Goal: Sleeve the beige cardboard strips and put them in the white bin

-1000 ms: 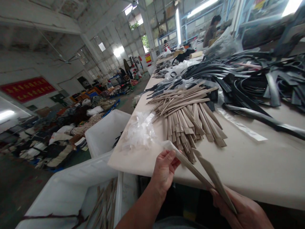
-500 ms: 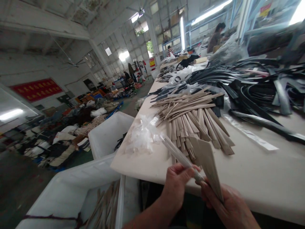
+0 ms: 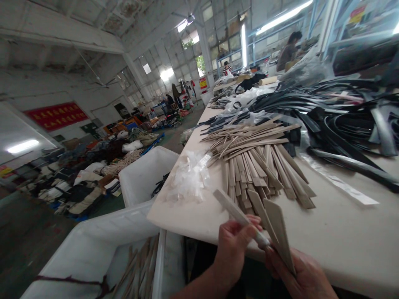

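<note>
My left hand [image 3: 233, 245] is closed, thumb and fingers pinching a narrow, pale strip [image 3: 229, 204] that looks covered by a clear plastic sleeve. Crumpled clear plastic [image 3: 262, 239] shows between my two hands. Wrapped round the lower part of a flat beige strap [image 3: 279, 226], my right hand [image 3: 297, 270] is closed as well. The strap's wide ends stand up above the fingers, and the strip's near end meets this hand. Just beyond both hands, a fanned pile of beige straps [image 3: 246, 166] lies on the table [image 3: 339, 236].
Loose clear plastic sleeves [image 3: 190, 176] lie by the table's left edge. Black strips [image 3: 333, 124] cover its right side. Below left stand white bins [image 3: 90, 232], the nearer holding beige straps [image 3: 139, 265]. A person [image 3: 288, 52] is at the far right.
The beige strap's ends in my right hand have spread apart, two now showing. The strip in my left hand sits slightly lower at its far end. The view has shifted slightly.
</note>
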Demonstrator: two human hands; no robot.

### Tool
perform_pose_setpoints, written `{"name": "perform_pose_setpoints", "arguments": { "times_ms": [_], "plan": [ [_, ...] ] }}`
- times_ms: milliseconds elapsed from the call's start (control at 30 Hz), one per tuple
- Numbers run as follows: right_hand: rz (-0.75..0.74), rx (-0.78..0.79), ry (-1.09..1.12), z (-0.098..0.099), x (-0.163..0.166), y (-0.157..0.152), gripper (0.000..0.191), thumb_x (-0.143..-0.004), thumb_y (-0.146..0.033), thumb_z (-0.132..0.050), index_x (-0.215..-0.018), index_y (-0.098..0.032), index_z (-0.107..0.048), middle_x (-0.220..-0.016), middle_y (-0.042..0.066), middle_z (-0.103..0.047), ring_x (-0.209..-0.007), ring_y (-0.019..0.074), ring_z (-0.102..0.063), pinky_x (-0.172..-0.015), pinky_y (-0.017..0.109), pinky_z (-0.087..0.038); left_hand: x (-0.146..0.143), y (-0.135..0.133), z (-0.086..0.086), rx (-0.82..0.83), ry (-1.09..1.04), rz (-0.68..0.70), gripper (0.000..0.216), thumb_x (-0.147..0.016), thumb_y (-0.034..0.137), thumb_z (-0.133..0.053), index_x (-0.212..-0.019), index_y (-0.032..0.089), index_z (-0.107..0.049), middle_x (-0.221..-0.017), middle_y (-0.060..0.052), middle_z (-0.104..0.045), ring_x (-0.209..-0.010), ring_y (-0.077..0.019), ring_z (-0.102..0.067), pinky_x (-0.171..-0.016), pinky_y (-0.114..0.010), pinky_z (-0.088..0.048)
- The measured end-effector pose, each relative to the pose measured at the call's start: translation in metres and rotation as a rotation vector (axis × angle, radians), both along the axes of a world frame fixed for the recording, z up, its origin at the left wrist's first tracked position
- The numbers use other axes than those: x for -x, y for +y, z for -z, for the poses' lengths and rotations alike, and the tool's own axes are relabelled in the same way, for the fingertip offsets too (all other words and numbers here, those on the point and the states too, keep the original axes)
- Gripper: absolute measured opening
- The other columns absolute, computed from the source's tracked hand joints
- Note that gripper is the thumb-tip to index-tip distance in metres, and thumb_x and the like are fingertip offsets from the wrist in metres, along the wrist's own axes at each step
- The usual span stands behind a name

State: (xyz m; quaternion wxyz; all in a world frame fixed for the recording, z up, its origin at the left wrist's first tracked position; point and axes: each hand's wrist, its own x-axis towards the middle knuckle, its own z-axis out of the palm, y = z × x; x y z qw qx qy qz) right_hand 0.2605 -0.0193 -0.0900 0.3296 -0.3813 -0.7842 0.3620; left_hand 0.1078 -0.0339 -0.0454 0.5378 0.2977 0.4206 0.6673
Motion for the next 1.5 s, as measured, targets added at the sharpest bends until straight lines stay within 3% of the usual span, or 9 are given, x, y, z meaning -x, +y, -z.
{"name": "perform_pose_setpoints", "arguments": {
  "times_ms": [67,133,333,433,567,800,933,1200,1500],
  "plan": [
    [0.009,0.007,-0.008,0.0,0.0,-0.003,0.039,-0.095,-0.045,-0.039,-0.068,-0.024,-0.058,-0.053,-0.002,-0.058,-0.047,0.0147,-0.056,-0.048,0.023,-0.042,0.008,0.006,-0.005,-0.042,-0.037,-0.16,0.025,-0.068,0.035,-0.079,-0.084,0.018,-0.074,-0.087,-0.004,-0.071,-0.075,-0.0142,-0.062,-0.075,-0.026,-0.047],
    [0.022,0.006,-0.002,-0.001,0.002,-0.005,0.04,-0.095,-0.046,-0.04,-0.068,-0.023,-0.057,-0.053,-0.002,-0.058,-0.047,0.0146,-0.056,-0.048,0.023,-0.042,0.012,0.009,-0.005,-0.039,-0.079,-0.216,0.025,-0.068,0.038,-0.078,-0.08,0.017,-0.074,-0.08,-0.004,-0.07,-0.068,-0.0126,-0.059,-0.069,-0.025,-0.046],
    [0.052,-0.07,0.067,-0.001,0.006,-0.002,0.042,-0.095,-0.045,-0.04,-0.063,-0.023,-0.055,-0.051,-0.003,-0.056,-0.045,0.0135,-0.053,-0.046,0.022,-0.04,-0.002,-0.005,0.013,0.029,0.011,-0.017,0.022,-0.074,0.034,-0.074,-0.079,0.013,-0.073,-0.065,-0.002,-0.065,-0.06,-0.0098,-0.052,-0.063,-0.023,-0.043],
    [-0.001,-0.13,0.06,0.006,0.005,0.0,0.035,-0.095,-0.042,-0.043,-0.069,-0.023,-0.058,-0.053,-0.003,-0.057,-0.045,0.0137,-0.055,-0.046,0.022,-0.041,0.011,0.002,0.002,-0.05,-0.069,-0.108,0.031,-0.069,0.036,-0.078,-0.093,0.018,-0.073,-0.086,-0.004,-0.07,-0.072,-0.012,-0.06,-0.071,-0.024,-0.046],
    [-0.023,-0.121,0.028,0.012,0.008,0.001,0.032,-0.095,-0.039,-0.043,-0.071,-0.023,-0.056,-0.056,-0.002,-0.058,-0.048,0.0143,-0.056,-0.048,0.022,-0.043,0.025,0.016,-0.011,-0.046,-0.176,-0.255,0.026,-0.065,0.037,-0.081,-0.079,0.018,-0.073,-0.085,-0.003,-0.071,-0.068,-0.0115,-0.064,-0.069,-0.024,-0.049],
    [0.007,-0.126,0.03,0.007,0.014,0.004,0.037,-0.095,-0.04,-0.041,-0.066,-0.022,-0.054,-0.054,-0.003,-0.056,-0.047,0.0133,-0.054,-0.048,0.021,-0.041,-0.001,-0.01,0.016,0.013,-0.111,-0.107,0.017,-0.073,0.031,-0.076,-0.076,0.015,-0.073,-0.072,-0.003,-0.07,-0.067,-0.0109,-0.061,-0.071,-0.023,-0.047],
    [0.012,-0.117,0.038,0.002,0.014,0.004,0.039,-0.096,-0.042,-0.041,-0.065,-0.022,-0.054,-0.052,-0.003,-0.055,-0.046,0.0128,-0.053,-0.047,0.021,-0.039,-0.003,-0.013,0.018,0.008,-0.106,-0.093,0.019,-0.073,0.033,-0.075,-0.077,0.014,-0.072,-0.072,-0.004,-0.07,-0.065,-0.0118,-0.06,-0.071,-0.025,-0.048],
    [-0.11,-0.01,-0.066,0.004,0.012,0.005,0.036,-0.096,-0.045,-0.041,-0.075,-0.022,-0.059,-0.061,-0.001,-0.062,-0.053,0.015,-0.058,-0.052,0.023,-0.043,-0.001,-0.004,0.017,0.074,-0.227,-0.155,0.026,-0.072,0.037,-0.074,-0.079,0.014,-0.065,-0.069,-0.002,-0.065,-0.061,-0.013,-0.06,-0.062,-0.026,-0.048],
    [-0.07,-0.06,-0.129,0.002,0.015,0.006,0.04,-0.094,-0.049,-0.04,-0.072,-0.022,-0.06,-0.058,0.0,-0.063,-0.051,0.0165,-0.06,-0.051,0.024,-0.045,-0.005,-0.009,0.032,0.1,-0.249,-0.18,0.027,-0.07,0.036,-0.075,-0.08,0.013,-0.065,-0.071,-0.002,-0.065,-0.062,-0.0124,-0.059,-0.062,-0.025,-0.047]
  ]
}}
